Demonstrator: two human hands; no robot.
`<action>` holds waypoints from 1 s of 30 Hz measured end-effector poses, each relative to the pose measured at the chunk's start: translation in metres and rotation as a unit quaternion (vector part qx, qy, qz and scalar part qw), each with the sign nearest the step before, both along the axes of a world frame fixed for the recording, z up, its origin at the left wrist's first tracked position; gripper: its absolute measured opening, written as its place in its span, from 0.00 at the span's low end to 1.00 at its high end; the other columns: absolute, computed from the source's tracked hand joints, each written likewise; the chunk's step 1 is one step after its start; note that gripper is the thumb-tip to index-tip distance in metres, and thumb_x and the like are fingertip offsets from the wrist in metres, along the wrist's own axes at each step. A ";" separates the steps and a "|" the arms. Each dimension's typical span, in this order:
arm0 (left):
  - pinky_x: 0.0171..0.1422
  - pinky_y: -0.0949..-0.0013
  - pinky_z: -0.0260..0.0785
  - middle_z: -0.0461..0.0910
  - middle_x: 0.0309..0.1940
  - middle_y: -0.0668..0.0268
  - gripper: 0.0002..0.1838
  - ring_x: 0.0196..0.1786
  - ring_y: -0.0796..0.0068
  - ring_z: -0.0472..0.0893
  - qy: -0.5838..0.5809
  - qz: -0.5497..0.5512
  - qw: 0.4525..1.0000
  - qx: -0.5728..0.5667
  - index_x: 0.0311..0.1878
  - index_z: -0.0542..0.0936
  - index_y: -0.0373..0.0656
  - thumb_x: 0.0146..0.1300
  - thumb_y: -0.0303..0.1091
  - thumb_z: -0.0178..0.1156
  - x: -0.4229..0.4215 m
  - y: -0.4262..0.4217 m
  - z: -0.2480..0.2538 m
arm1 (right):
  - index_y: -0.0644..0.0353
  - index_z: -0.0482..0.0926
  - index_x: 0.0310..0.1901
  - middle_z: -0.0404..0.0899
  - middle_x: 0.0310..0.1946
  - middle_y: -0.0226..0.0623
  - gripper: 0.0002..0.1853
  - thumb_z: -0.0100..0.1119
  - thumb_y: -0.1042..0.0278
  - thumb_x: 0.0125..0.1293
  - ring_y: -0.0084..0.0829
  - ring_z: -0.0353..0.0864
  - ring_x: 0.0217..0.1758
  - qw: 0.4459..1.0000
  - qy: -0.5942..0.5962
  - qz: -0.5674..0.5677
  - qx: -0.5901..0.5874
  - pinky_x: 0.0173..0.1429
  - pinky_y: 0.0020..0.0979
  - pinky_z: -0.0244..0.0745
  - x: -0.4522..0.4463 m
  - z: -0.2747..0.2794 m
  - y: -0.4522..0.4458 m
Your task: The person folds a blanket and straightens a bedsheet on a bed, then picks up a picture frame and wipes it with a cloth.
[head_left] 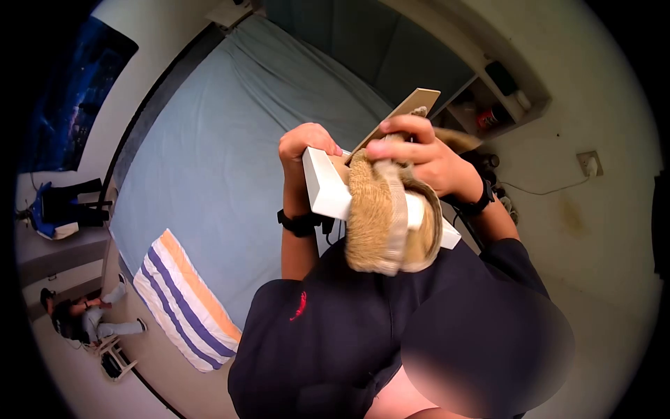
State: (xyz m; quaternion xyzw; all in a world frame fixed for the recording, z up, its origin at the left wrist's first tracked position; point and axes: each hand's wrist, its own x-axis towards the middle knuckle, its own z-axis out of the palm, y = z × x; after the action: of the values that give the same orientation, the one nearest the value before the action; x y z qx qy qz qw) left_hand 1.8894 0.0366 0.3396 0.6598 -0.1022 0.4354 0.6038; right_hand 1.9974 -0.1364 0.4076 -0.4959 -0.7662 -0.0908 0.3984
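My left hand (pixel 307 143) is closed round the upper left edge of a white box-like piece (pixel 326 188) with a beige inner face, held in front of my chest. A flat beige panel (pixel 405 112) sticks up at a slant from its top; whether the two are joined I cannot tell. A tan, fluffy cloth (pixel 373 223) hangs over the middle of the white piece, hiding much of it. My right hand (pixel 426 160) is closed on the cloth's upper part, against the panel, with its fingers slightly blurred.
Behind my hands lies a bed with a blue-grey sheet (pixel 209 140), and a striped cloth (pixel 188 300) at its near corner. A person (pixel 87 318) sits on a stool at the far left. Wall shelves (pixel 488 105) and a socket (pixel 590 164) are on the right.
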 end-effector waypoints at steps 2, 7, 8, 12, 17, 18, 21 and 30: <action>0.23 0.75 0.64 0.72 0.14 0.67 0.08 0.19 0.74 0.73 -0.018 -0.019 1.000 0.007 0.16 0.70 0.41 0.40 0.23 0.61 0.000 -0.002 -0.002 | 0.54 0.78 0.25 0.70 0.55 0.22 0.03 0.56 0.69 0.47 0.37 0.63 0.58 0.995 -0.084 -0.058 -0.025 0.50 0.32 0.66 0.002 -0.011 -0.005; 0.24 0.74 0.62 0.76 0.14 0.71 0.06 0.17 0.74 0.74 0.005 0.095 0.984 0.151 0.16 0.74 0.44 0.40 0.26 0.62 -0.007 -0.002 0.009 | 0.47 0.79 0.33 0.73 0.50 0.19 0.07 0.54 0.62 0.52 0.30 0.60 0.65 0.963 -0.204 -0.171 0.038 0.55 0.32 0.61 0.011 -0.016 -0.013; 0.24 0.74 0.62 0.76 0.14 0.71 0.06 0.17 0.74 0.74 0.007 0.095 0.984 0.151 0.16 0.74 0.44 0.40 0.26 0.62 -0.007 -0.002 0.010 | 0.47 0.79 0.33 0.73 0.50 0.19 0.07 0.54 0.62 0.52 0.30 0.60 0.65 0.964 -0.202 -0.171 0.038 0.55 0.32 0.61 0.013 -0.017 -0.013; 0.24 0.75 0.63 0.75 0.13 0.71 0.07 0.17 0.74 0.75 -0.023 0.103 0.985 0.137 0.16 0.73 0.44 0.42 0.27 0.61 -0.004 -0.007 0.005 | 0.50 0.75 0.47 0.71 0.54 0.28 0.18 0.54 0.58 0.54 0.28 0.61 0.64 0.969 0.034 -0.237 -0.060 0.63 0.30 0.57 0.020 -0.013 -0.015; 0.23 0.75 0.64 0.73 0.12 0.72 0.09 0.18 0.75 0.76 -0.022 0.131 0.980 0.145 0.17 0.70 0.44 0.45 0.26 0.60 -0.002 -0.019 0.009 | 0.53 0.72 0.53 0.67 0.58 0.36 0.22 0.58 0.63 0.54 0.33 0.64 0.62 0.964 0.218 -0.151 -0.034 0.64 0.33 0.59 0.066 -0.021 -0.005; 0.23 0.75 0.64 0.73 0.12 0.71 0.09 0.18 0.75 0.76 -0.020 0.140 0.978 0.154 0.17 0.70 0.44 0.46 0.26 0.60 -0.001 -0.021 0.010 | 0.55 0.72 0.53 0.68 0.56 0.36 0.21 0.57 0.66 0.55 0.33 0.66 0.60 0.968 0.199 -0.154 -0.011 0.62 0.33 0.60 0.070 -0.019 -0.005; 0.21 0.75 0.64 0.72 0.12 0.69 0.10 0.17 0.75 0.75 -0.019 0.165 0.976 0.143 0.16 0.69 0.42 0.45 0.26 0.60 -0.003 -0.022 0.009 | 0.58 0.72 0.53 0.72 0.50 0.38 0.18 0.52 0.75 0.59 0.34 0.70 0.55 0.966 0.098 -0.238 0.036 0.58 0.31 0.64 0.083 -0.014 -0.011; 0.21 0.76 0.65 0.69 0.12 0.68 0.13 0.17 0.74 0.71 -0.105 0.087 0.983 0.122 0.15 0.67 0.40 0.50 0.28 0.60 -0.010 -0.015 0.004 | 0.55 0.60 0.63 0.70 0.53 0.34 0.30 0.53 0.77 0.58 0.26 0.69 0.54 0.910 0.359 -0.196 0.069 0.59 0.26 0.61 0.089 -0.023 -0.025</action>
State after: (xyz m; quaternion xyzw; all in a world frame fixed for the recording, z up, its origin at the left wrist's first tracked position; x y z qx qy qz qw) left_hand 1.8798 0.0214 0.3438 0.6854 -0.1597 0.5376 0.4645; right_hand 2.0861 -0.1619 0.3848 -0.6066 -0.4506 -0.0359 0.6540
